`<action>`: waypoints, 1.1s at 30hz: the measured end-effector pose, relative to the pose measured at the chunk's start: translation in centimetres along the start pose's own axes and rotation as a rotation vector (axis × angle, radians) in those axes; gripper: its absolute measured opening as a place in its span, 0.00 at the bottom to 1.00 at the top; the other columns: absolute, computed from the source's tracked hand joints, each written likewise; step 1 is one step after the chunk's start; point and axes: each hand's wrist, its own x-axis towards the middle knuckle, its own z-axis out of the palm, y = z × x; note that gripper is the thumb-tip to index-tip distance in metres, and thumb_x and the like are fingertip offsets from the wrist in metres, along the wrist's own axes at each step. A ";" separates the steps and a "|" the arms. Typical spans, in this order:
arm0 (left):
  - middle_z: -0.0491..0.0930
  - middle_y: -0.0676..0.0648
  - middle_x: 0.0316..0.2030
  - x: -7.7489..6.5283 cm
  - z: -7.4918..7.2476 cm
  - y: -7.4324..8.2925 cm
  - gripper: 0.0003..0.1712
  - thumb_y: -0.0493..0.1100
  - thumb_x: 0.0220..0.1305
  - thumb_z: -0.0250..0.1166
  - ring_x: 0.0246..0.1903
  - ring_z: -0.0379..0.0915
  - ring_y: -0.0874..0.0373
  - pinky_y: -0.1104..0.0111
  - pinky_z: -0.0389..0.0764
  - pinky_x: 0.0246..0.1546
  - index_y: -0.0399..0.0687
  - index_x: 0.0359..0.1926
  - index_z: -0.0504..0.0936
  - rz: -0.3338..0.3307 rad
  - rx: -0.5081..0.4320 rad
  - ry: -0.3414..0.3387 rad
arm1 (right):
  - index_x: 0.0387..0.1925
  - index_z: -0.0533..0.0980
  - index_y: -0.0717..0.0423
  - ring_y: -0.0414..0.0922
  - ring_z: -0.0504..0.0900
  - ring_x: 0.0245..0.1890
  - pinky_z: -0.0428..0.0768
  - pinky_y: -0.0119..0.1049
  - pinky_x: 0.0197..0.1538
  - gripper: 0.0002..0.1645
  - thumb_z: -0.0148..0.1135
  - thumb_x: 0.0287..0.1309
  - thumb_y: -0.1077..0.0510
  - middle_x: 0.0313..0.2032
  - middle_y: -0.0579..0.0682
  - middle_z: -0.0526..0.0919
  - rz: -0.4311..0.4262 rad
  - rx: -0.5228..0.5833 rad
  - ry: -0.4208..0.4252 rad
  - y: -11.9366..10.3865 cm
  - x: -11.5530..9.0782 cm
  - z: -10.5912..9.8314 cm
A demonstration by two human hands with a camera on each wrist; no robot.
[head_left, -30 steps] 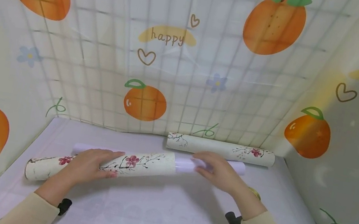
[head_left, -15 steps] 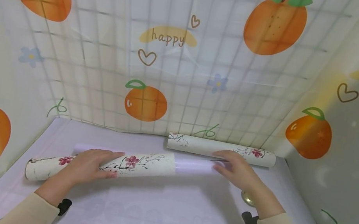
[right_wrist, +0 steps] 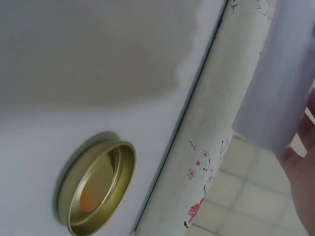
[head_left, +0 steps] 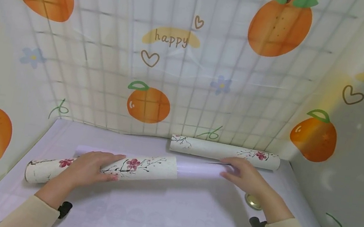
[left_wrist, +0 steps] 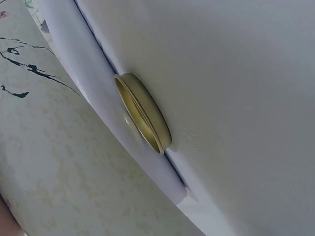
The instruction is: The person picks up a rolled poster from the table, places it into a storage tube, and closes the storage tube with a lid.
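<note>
A white tube (head_left: 147,167) printed with plum blossoms lies slanted across the middle, its left end lower. My left hand (head_left: 89,168) grips it around the middle, thumb toward me and fingers over the top. A glossy lilac roll (head_left: 199,170) sticks out of its right end. My right hand (head_left: 244,175) holds that roll near its outer end, thumb on the near side and fingers over the top. In the right wrist view the roll (right_wrist: 275,83) ends close to the hand (right_wrist: 300,162). Its length inside the tube is hidden.
A second blossom tube (head_left: 213,150) lies along the back wall. Another lilac length (head_left: 83,150) shows behind the left hand. Below the right wrist sits a gold lid (head_left: 253,201). In the left wrist view a gold lid (left_wrist: 150,115) stands by the lilac length.
My right hand has moved right along the lilac roll to near its outer end, uncovering more of the roll beside the tube. The left hand and blossom tubes have stayed nearly still.
</note>
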 end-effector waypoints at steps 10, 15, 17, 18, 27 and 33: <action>0.78 0.52 0.61 -0.1 -0.1 -0.1 0.42 0.68 0.57 0.69 0.61 0.75 0.50 0.51 0.75 0.61 0.67 0.71 0.71 0.006 -0.008 0.018 | 0.55 0.81 0.56 0.54 0.79 0.54 0.77 0.54 0.54 0.23 0.68 0.63 0.49 0.53 0.52 0.83 0.027 -0.029 -0.012 -0.5 0.0 0.2; 0.78 0.52 0.62 0.0 -0.1 0.0 0.41 0.68 0.57 0.69 0.61 0.75 0.51 0.52 0.75 0.62 0.67 0.71 0.71 0.008 -0.013 0.015 | 0.55 0.81 0.56 0.48 0.80 0.48 0.79 0.49 0.50 0.22 0.69 0.63 0.50 0.50 0.50 0.84 -0.029 -0.050 0.003 -1.5 0.4 0.4; 0.78 0.53 0.61 0.1 0.0 0.1 0.41 0.67 0.57 0.69 0.61 0.75 0.51 0.52 0.75 0.61 0.67 0.71 0.71 0.004 -0.018 0.014 | 0.55 0.81 0.54 0.46 0.80 0.46 0.79 0.48 0.48 0.22 0.69 0.62 0.51 0.50 0.48 0.84 -0.049 -0.058 0.005 -2.0 0.6 0.6; 0.78 0.53 0.61 0.1 0.0 0.1 0.41 0.66 0.57 0.70 0.61 0.75 0.51 0.51 0.75 0.61 0.67 0.71 0.71 0.003 -0.020 0.013 | 0.55 0.81 0.54 0.46 0.79 0.46 0.79 0.48 0.48 0.22 0.70 0.62 0.51 0.50 0.48 0.84 -0.057 -0.064 0.004 -2.3 0.6 0.7; 0.78 0.54 0.62 0.4 0.3 0.5 0.41 0.66 0.57 0.71 0.61 0.74 0.51 0.50 0.73 0.62 0.69 0.71 0.71 -0.025 -0.019 -0.004 | 0.56 0.82 0.50 0.42 0.77 0.44 0.78 0.47 0.49 0.22 0.70 0.62 0.50 0.49 0.44 0.83 -0.089 -0.079 -0.010 -4.0 1.2 1.3; 0.78 0.54 0.62 0.4 0.2 0.6 0.41 0.65 0.57 0.71 0.61 0.74 0.51 0.51 0.74 0.62 0.68 0.71 0.71 -0.020 -0.022 -0.007 | 0.56 0.81 0.52 0.45 0.79 0.48 0.79 0.49 0.52 0.22 0.70 0.62 0.52 0.53 0.48 0.83 -0.098 -0.062 -0.016 -3.8 1.3 1.0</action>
